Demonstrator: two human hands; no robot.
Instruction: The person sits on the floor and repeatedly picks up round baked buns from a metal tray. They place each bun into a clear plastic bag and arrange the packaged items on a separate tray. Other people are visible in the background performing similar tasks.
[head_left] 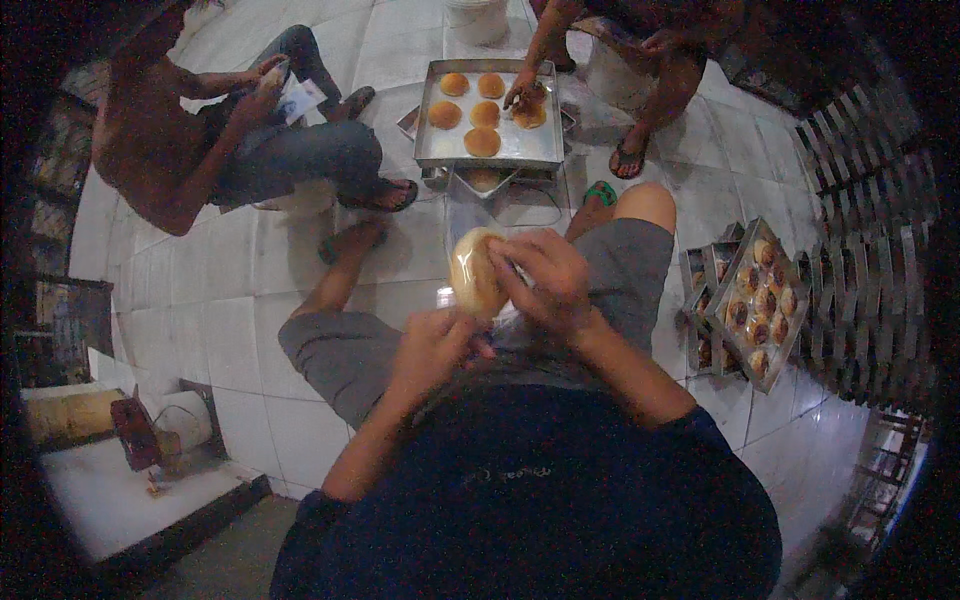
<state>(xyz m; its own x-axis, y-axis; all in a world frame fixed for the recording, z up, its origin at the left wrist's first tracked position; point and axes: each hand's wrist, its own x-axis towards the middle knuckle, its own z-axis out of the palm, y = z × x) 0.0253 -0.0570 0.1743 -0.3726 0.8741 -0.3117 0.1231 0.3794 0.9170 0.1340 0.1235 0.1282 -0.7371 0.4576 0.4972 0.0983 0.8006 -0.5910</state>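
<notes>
In front of my lap I hold a pale bread bun (470,274) inside a shiny clear plastic bag. My right hand (548,278) presses its fingers against the upper right side of the wrapped bun. Below it, my left hand (440,345) is closed at the bag's lower end, its fingers partly hidden. Past the bun, a square metal tray (428,150) holds several golden round buns (482,142). A co-worker's hand (522,90) reaches onto a bun at the tray's right side.
At left a seated person holds a plastic packet (298,102). Another person sits at the far right beside a white bucket (615,75). Stacked trays of topped buns (762,300) stand on the tiled floor (225,330) at right, near stacked metal trays (865,240).
</notes>
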